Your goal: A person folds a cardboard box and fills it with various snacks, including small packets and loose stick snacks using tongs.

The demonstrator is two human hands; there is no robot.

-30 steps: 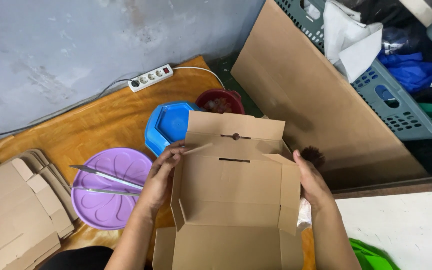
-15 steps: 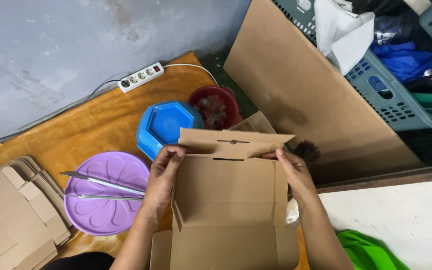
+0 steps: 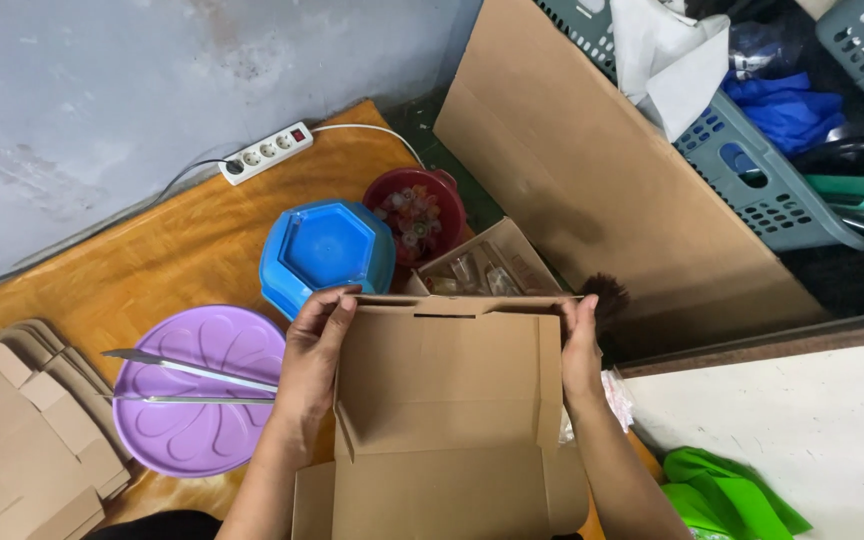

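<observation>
A brown cardboard box lies part-folded in front of me on the wooden table. My left hand grips its far left corner, fingers curled over the top edge. My right hand holds the far right corner the same way. The far flap is folded down towards me, so the back wall stands up. The box's front panel lies flat near my body.
A purple plate carries metal tongs. Beyond sit a blue lid, a red jar, a small open carton and a power strip. Flat cardboard blanks lie left; a large cardboard sheet and baskets stand right.
The box's far flap, upright a second ago, has been folded down and inwards by both hands. My hands slid to the top corners of the back wall.
</observation>
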